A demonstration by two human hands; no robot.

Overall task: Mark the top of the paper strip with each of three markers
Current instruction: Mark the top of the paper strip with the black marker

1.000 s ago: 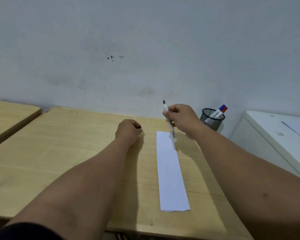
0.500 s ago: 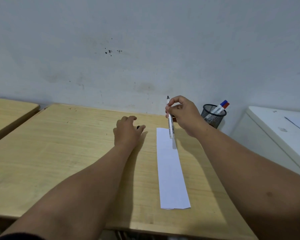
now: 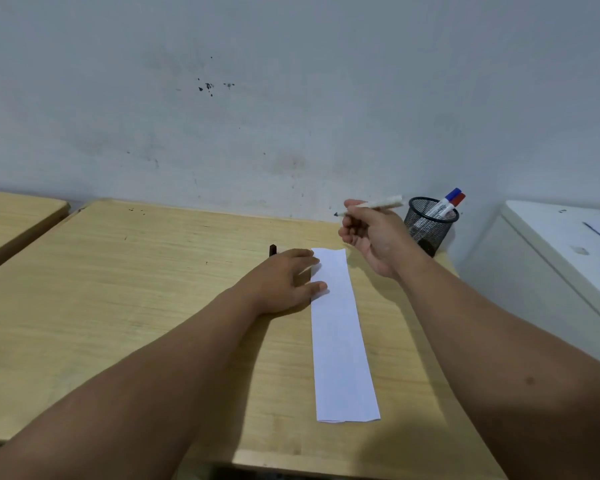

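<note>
Now left hand [image 3: 284,278] lies flat, fingers [image 3: 317,287] spread, pinning paper strip [image 3: 340,341] on counter [image 3: 153,289] so it won't slide; right hand [image 3: 371,233] pinches uncapped marker [image 3: 371,205] above strip's top, unmarked.

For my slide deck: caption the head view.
Left hand steadies white paper strip; right hand holds uncapped white marker above it.

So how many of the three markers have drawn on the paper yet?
None that I can see. The paper strip looks blank. The cap lies on the desk, the right hand holds the uncapped marker above the strip's top, and the left hand pins its edge. Blue and red markers wait in the mesh cup.
</note>
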